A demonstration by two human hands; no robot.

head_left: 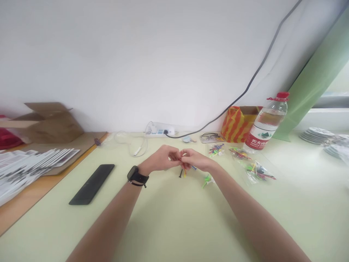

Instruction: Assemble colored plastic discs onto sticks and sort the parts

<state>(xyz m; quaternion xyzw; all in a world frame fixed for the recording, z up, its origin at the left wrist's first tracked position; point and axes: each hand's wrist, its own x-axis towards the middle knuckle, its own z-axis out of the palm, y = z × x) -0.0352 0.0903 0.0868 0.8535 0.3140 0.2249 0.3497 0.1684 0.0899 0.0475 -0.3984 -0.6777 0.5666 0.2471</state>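
My left hand (163, 159) and my right hand (196, 160) meet above the table, fingertips pinched together. Between them shows a small red plastic piece (180, 159), mostly hidden by the fingers; its exact kind is too small to make out. Just below the fingers are a thin black piece (180, 174), a yellow piece (184, 174) and a blue piece (193, 167). A bright green piece (206, 181) lies near my right wrist, with something white beside it. A dark watch (134, 174) is on my left wrist.
Bags of colourful pieces (257, 171) lie at right, before a water bottle (265, 125) and a striped bag (233, 125). A black flat slab (92, 184) lies at left near stacked white cards (35, 171) and a cardboard box (51, 125). A power strip (160, 131) sits against the wall.
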